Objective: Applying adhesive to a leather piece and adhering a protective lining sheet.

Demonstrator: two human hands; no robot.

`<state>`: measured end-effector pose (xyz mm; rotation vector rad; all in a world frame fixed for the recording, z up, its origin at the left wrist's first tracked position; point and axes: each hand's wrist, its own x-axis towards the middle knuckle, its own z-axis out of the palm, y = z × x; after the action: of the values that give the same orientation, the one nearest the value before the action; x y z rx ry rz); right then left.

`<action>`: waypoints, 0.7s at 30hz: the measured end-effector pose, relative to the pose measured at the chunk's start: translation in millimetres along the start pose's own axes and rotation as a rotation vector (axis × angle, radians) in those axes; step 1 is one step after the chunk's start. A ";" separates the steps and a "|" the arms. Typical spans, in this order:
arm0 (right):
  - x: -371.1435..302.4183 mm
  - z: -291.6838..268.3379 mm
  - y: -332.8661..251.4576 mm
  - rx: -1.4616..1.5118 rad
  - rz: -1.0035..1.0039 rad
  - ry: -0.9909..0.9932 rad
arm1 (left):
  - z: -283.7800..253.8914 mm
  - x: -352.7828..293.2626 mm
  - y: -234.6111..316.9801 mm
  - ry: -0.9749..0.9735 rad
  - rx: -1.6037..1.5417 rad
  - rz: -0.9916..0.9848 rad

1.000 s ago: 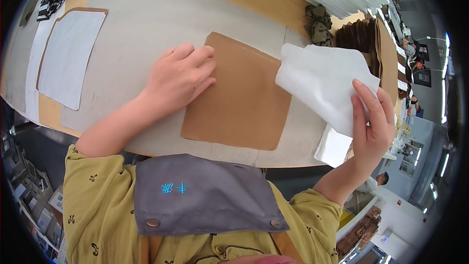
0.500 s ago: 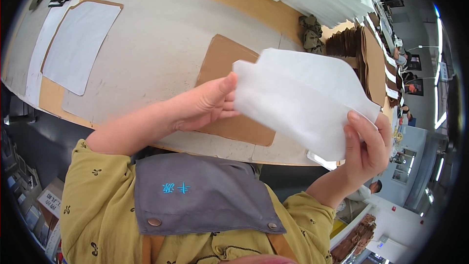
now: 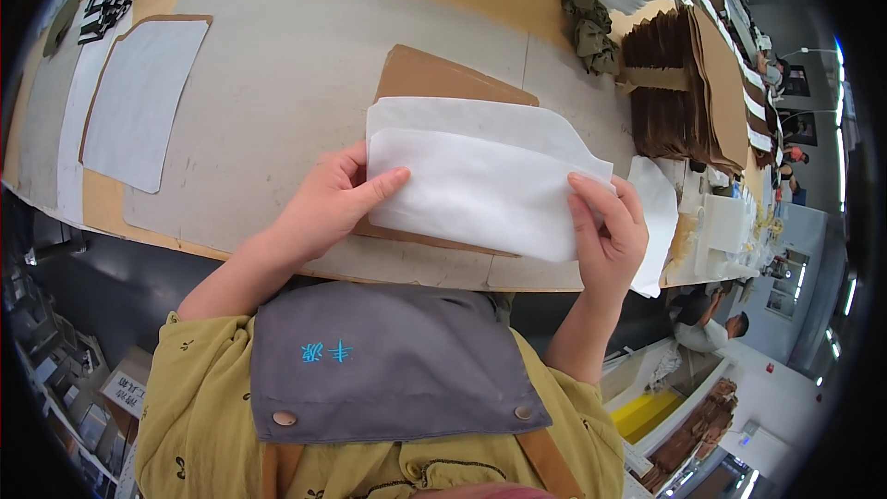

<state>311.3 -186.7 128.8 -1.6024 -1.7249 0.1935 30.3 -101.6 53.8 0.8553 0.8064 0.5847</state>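
A soft white cut sheet is stretched level between my hands, with one layer lapped over another so that a strip shows along its far side. My left hand pinches its left end, thumb on top and fingers underneath. At the right end, my right hand grips the sheet between thumb and fingers. Beneath it a brown panel lies on the grey table mat; its far part and a thin near edge show, the rest is covered.
Further left lies another white sheet on a brown panel. A tall stack of brown panels stands right, beside a crumpled olive cloth. More white sheets overhang the near edge at right. A person sits beyond.
The white sheet has come left and down, from tilted to level above the brown panel. My left hand has closed on its left end; a second layer now shows. The view has shifted slightly.
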 end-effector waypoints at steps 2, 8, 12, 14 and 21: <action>-3.2 3.1 3.5 -0.013 0.012 -0.004 | -1.2 -1.2 1.0 0.029 0.061 0.008; -11.5 18.2 12.2 0.006 0.098 -0.028 | -1.9 2.0 1.2 0.168 0.254 0.231; -19.1 30.1 19.2 -0.016 0.132 -0.036 | 0.2 6.0 7.4 0.281 0.371 0.301; -21.6 35.1 23.0 -0.005 0.148 -0.043 | -2.3 9.6 11.6 0.306 0.438 0.316; -18.4 45.8 34.5 -0.042 0.211 -0.013 | -18.7 42.9 12.9 0.289 0.918 0.564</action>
<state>309.3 -179.3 69.0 -1.8172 -1.5772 0.2724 37.9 -55.4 40.8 1.9077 1.1229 0.8547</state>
